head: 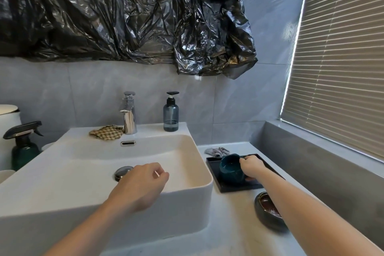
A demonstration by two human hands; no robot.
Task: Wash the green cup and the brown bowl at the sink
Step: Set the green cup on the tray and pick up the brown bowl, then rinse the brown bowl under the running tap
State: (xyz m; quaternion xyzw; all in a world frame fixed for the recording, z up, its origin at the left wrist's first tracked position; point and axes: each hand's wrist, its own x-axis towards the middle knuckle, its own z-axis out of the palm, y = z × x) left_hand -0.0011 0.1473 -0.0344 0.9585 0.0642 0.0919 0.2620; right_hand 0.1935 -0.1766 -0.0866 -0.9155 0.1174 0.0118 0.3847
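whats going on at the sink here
A person stands at the sink. Their right hand grips the green cup, which is on or just above a dark tray on the counter to the right. Their left hand hovers over the basin, loosely curled, holding nothing. The brown bowl waits on the counter near the right forearm. No water is running from the tap.

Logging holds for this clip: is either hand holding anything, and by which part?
The right hand holds the green cup at its far side near the rim, on the dark tray. The left hand holds nothing.
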